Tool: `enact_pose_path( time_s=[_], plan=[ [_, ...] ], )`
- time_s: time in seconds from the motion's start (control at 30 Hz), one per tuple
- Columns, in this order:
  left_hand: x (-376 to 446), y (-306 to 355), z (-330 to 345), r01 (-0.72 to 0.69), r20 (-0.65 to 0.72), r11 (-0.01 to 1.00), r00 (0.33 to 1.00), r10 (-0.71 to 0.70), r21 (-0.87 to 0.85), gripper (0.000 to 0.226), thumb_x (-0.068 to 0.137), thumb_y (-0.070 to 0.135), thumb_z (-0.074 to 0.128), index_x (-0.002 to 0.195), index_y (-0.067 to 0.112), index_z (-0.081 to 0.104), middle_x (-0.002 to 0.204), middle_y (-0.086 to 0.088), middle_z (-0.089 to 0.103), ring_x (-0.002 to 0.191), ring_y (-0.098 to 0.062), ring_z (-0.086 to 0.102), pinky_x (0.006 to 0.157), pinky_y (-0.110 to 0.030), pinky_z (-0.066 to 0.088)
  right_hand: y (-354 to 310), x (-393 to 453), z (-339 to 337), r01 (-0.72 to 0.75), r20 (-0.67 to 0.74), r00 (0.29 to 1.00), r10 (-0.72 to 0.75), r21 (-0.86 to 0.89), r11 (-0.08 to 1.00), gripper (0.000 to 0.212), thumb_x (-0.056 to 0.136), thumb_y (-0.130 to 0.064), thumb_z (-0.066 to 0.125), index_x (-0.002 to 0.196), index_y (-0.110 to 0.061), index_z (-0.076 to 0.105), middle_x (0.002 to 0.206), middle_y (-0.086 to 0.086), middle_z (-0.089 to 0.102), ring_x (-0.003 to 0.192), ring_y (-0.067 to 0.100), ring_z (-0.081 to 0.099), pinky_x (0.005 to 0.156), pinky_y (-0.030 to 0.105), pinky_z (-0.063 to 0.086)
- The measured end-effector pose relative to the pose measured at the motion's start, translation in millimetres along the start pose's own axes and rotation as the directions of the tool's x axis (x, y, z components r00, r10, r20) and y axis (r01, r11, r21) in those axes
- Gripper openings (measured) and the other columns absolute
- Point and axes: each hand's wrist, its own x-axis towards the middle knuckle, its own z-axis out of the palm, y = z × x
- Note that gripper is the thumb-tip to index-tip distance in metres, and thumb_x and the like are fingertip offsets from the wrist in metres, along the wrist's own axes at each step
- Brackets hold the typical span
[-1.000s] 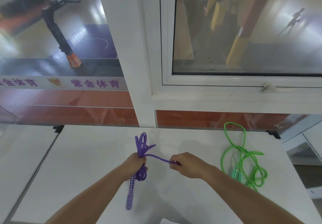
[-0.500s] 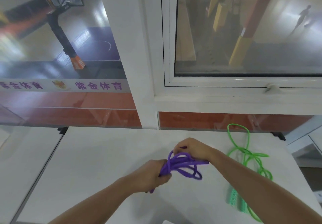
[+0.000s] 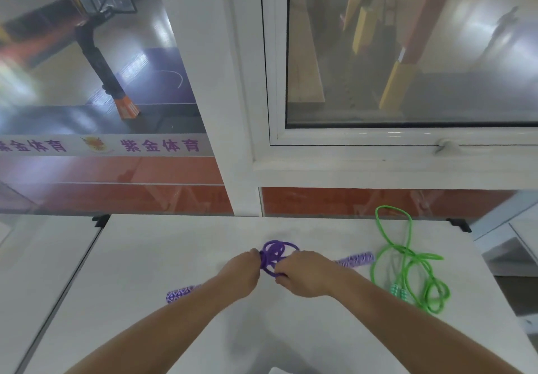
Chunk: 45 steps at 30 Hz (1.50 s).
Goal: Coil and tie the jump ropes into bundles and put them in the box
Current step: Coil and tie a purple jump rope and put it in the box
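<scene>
A purple jump rope (image 3: 275,254) is bunched into a small coil between my two hands over the white table (image 3: 163,251). My left hand (image 3: 240,271) grips the coil from the left. My right hand (image 3: 304,276) grips it from the right. One patterned purple handle (image 3: 182,293) pokes out left, under my left forearm. The other purple handle (image 3: 356,260) lies to the right of my right hand. A green jump rope (image 3: 407,260) lies loose at the table's right, its two green handles (image 3: 398,292) side by side. No box is clearly visible.
A white window frame (image 3: 241,129) and glass wall stand right behind the table's far edge. A second white table (image 3: 35,257) adjoins on the left with a narrow gap. The table's right edge drops off beyond the green rope. A white corner (image 3: 279,370) shows at the bottom edge.
The purple rope went from a long loop held up by my left hand to a tight coil. Both hands came together on it, and the handles now stick out to either side.
</scene>
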Motion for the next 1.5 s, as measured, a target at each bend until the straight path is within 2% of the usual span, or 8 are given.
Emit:
enact_pose_path(
  time_s=[0.13, 0.27, 0.4, 0.53, 0.67, 0.83, 1.23, 1.5],
  plan=[
    [-11, 10, -7, -0.298, 0.201, 0.909, 0.948, 0.247, 0.29, 0.023, 0.1, 0.011, 0.049, 0.122, 0.008, 0.051, 0.121, -0.012, 0.062, 0.106, -0.036, 0.063, 0.088, -0.043, 0.05, 3, -4, -32, 0.074, -0.092, 0.992, -0.085, -0.118, 0.99, 0.026, 0.098, -0.045, 0.052, 0.091, -0.025, 0.067, 0.094, -0.001, 0.07, 0.085, 0.021, 0.063, 0.068, 0.032, 0.041],
    [-30, 6, -13, -0.454, 0.065, 0.878, 0.882, 0.467, -0.153, 0.016, 0.102, 0.035, 0.05, 0.112, 0.024, 0.056, 0.101, 0.004, 0.062, 0.092, -0.015, 0.059, 0.093, -0.042, 0.047, 32, -1, -36, 0.029, -0.128, 0.992, -0.005, 0.185, 0.982, 0.028, 0.092, -0.055, 0.058, 0.095, -0.03, 0.07, 0.094, -0.009, 0.068, 0.086, 0.01, 0.061, 0.076, 0.034, 0.051],
    [-40, 1, -23, -0.288, -0.094, 0.684, 0.947, 0.306, -0.67, 0.02, 0.097, 0.033, 0.061, 0.116, 0.036, 0.056, 0.085, 0.0, 0.069, 0.069, -0.009, 0.061, 0.069, -0.028, 0.057, 57, 6, -9, 0.064, -0.185, 0.98, 0.072, 0.64, 0.766, 0.008, 0.094, -0.021, 0.064, 0.096, -0.022, 0.072, 0.093, -0.003, 0.073, 0.085, 0.015, 0.068, 0.08, 0.032, 0.057],
    [-47, 8, -19, -0.214, -0.11, 0.436, 0.961, 0.252, -0.874, 0.012, 0.099, 0.023, 0.06, 0.11, 0.019, 0.059, 0.072, -0.009, 0.062, 0.064, -0.016, 0.055, 0.063, -0.029, 0.05, 47, 5, 16, -0.035, 0.009, 0.992, 0.125, 0.977, 0.209, 0.018, 0.103, -0.014, 0.049, 0.1, -0.01, 0.066, 0.081, 0.002, 0.067, 0.062, 0.007, 0.063, 0.065, 0.025, 0.049],
    [-39, 13, -10, -0.054, -0.046, 0.134, 0.997, 0.059, -0.989, 0.014, 0.101, 0.018, 0.057, 0.093, 0.006, 0.058, 0.07, -0.008, 0.059, 0.059, -0.018, 0.055, 0.062, -0.033, 0.047, 19, 1, 34, -0.076, 0.033, 0.982, 0.184, 0.97, 0.233, 0.027, 0.103, -0.032, 0.053, 0.094, -0.01, 0.066, 0.071, 0.007, 0.052, 0.055, 0.017, 0.043, 0.053, 0.027, 0.036],
    [-27, 3, 11, 0.074, 0.055, 0.19, 0.993, -0.104, -0.979, 0.015, 0.099, 0.017, 0.057, 0.096, 0.002, 0.059, 0.081, -0.013, 0.066, 0.064, -0.028, 0.067, 0.065, -0.038, 0.057, -3, -4, 29, -0.219, 0.095, 0.969, 0.229, 0.761, 0.611, 0.021, 0.101, -0.03, 0.051, 0.088, -0.017, 0.061, 0.077, 0.001, 0.068, 0.059, 0.012, 0.058, 0.06, 0.026, 0.049],
    [-16, 14, 37, 0.125, 0.1, 0.11, 0.973, -0.21, -0.986, 0.04, 0.095, 0.05, 0.056, 0.103, 0.011, 0.064, 0.082, -0.017, 0.07, 0.072, -0.027, 0.067, 0.08, -0.047, 0.058, -26, -14, 56, -0.262, 0.296, 0.949, 0.109, 0.932, -0.252, 0.042, 0.098, -0.035, 0.059, 0.13, -0.008, 0.061, 0.125, 0.011, 0.07, 0.118, 0.024, 0.066, 0.1, 0.046, 0.053],
    [-8, 25, 32, 0.278, 0.269, 0.167, 0.96, -0.078, -0.946, 0.059, 0.088, 0.077, 0.041, 0.115, 0.027, 0.057, 0.093, -0.012, 0.077, 0.088, -0.026, 0.075, 0.084, -0.04, 0.06, -6, 1, 74, -0.24, 0.315, 0.932, 0.178, 0.906, -0.348, 0.066, 0.077, -0.036, 0.083, 0.127, 0.002, 0.064, 0.13, 0.022, 0.064, 0.113, 0.03, 0.064, 0.108, 0.043, 0.048]
  ],
)
